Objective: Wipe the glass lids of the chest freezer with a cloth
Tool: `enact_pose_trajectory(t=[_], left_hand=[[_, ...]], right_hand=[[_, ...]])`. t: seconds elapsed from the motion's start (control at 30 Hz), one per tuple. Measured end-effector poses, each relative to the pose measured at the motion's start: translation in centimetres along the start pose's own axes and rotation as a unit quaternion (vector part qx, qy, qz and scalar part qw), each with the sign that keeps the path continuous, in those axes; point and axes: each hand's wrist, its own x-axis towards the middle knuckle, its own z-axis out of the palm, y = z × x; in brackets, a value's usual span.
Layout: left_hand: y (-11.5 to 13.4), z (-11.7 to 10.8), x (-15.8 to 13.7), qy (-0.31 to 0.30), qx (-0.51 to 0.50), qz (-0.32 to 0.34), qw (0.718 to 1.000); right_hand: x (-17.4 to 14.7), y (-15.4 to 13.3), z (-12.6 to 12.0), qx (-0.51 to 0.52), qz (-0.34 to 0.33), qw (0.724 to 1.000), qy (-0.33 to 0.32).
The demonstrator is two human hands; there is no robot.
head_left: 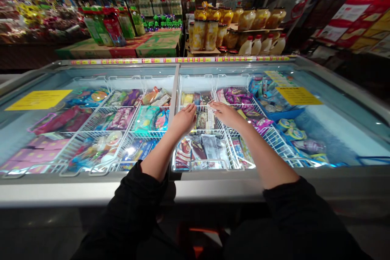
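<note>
My left hand (pixel 184 120) is stretched out over the chest freezer (pixel 213 189), just right of the divider bar (pixel 176 93), palm down and holding nothing. Level with it on the right, my right hand (pixel 227 114) reaches out with its fingers extended and no object in them. Whether either palm touches a glass cover cannot be made out. Below and between the hands, wire baskets (pixel 227 146) hold wrapped frozen packs, among them white-grey packs (pixel 213 148) and brown packs (pixel 183 150). Purple packs (pixel 237 95) lie beyond my right hand; teal bags (pixel 146 120) lie left of my left hand.
Yellow signs (pixel 38 100) (pixel 300 96) lie on the freezer's left and right sides. Behind its far rim stand bottles (pixel 114 28) on boxes, jars of yellow fruit (pixel 201 34) and white jugs (pixel 257 44). Red cartons (pixel 347 12) are stacked at the right.
</note>
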Motion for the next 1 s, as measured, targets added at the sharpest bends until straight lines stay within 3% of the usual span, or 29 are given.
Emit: enact_pose_trajectory(t=[0.27, 0.37, 0.5, 0.63, 0.73, 0.83, 1.0], left_hand=[[0.4, 0.1, 0.1, 0.009, -0.009, -0.014, 1.0], [0.2, 0.2, 0.0, 0.013, -0.016, -0.006, 1.0], [0.2, 0.4, 0.1, 0.018, -0.02, -0.01, 1.0], [0.8, 0.2, 0.2, 0.008, -0.023, -0.026, 0.999], [1.2, -0.2, 0.1, 0.007, -0.023, -0.034, 0.999], [1.2, -0.4, 0.1, 0.001, -0.024, -0.037, 0.999], [0.8, -0.3, 0.1, 0.004, -0.025, -0.025, 0.999]], right_hand=[[6.0, -2.0, 1.0, -0.039, 0.056, 0.998, 0.015], [5.2, -1.8, 1.1, -0.029, 0.029, 0.999, -0.006], [2.7, 0.9, 0.1, 0.026, -0.033, 0.998, -0.041], [4.0, 2.9, -0.6, 0.036, 0.004, 0.999, -0.028], [7.1, 1.9, 0.0, 0.01, 0.053, 0.999, 0.009], [9.2, -0.2, 0.8, -0.004, 0.056, 0.998, 0.011], [7.0, -1.3, 0.9, 0.007, 0.02, 0.999, -0.025]])
